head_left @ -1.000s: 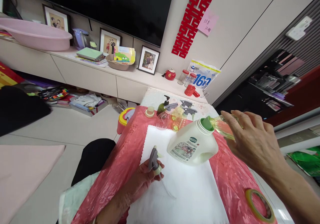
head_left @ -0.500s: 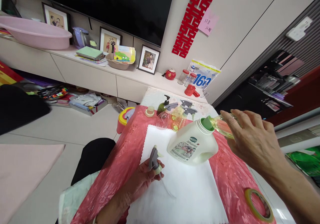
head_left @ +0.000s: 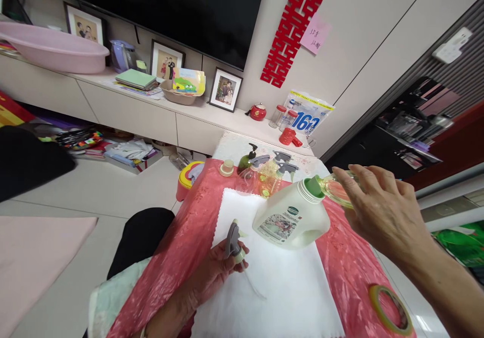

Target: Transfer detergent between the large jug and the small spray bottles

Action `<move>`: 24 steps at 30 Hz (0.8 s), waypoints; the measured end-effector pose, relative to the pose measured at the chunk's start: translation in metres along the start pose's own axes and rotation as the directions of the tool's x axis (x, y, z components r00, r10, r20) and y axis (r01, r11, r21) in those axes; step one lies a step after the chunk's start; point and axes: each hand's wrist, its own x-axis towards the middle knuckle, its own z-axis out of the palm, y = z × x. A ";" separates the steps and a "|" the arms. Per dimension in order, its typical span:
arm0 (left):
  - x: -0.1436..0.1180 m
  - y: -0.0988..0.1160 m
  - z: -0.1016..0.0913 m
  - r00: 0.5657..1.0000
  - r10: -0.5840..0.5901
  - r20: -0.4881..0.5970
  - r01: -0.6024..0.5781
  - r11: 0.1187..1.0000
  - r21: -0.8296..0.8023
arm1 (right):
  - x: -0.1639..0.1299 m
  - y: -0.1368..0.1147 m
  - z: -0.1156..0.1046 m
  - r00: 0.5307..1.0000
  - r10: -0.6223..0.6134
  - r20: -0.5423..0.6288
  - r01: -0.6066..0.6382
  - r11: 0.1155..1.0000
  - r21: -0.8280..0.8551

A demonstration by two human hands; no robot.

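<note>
Our left hand [head_left: 215, 272] rests low, just left of the white jug [head_left: 291, 219], fingers curled closed around something small, forearm running down toward us. Our right hand [head_left: 381, 212] is raised just right of the jug's neck, fingers wrapped in a grip, wrist tilted toward it.

Both my forearms are bare, no sleeves in view on either. My left hand [head_left: 212, 272] and right hand [head_left: 381, 217] wear no gloves, rings or watch that I can see. My fingers [head_left: 355, 182] are bare, nails short and unpainted. Dark trousers cover my knee [head_left: 139, 237].
</note>
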 end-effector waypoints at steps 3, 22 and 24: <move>0.000 -0.002 -0.001 1.000 0.002 0.001 -0.002 1.000 -0.003 | 0.000 0.000 0.000 1.000 0.001 -0.002 -0.001 1.000 0.000; -0.001 -0.004 -0.004 1.000 -0.005 0.007 0.005 1.000 -0.001 | 0.002 0.000 -0.003 1.000 -0.013 0.001 0.013 1.000 -0.001; -0.001 -0.004 -0.004 1.000 -0.004 0.008 0.004 1.000 0.004 | 0.003 0.000 -0.003 1.000 -0.018 0.004 0.018 1.000 -0.003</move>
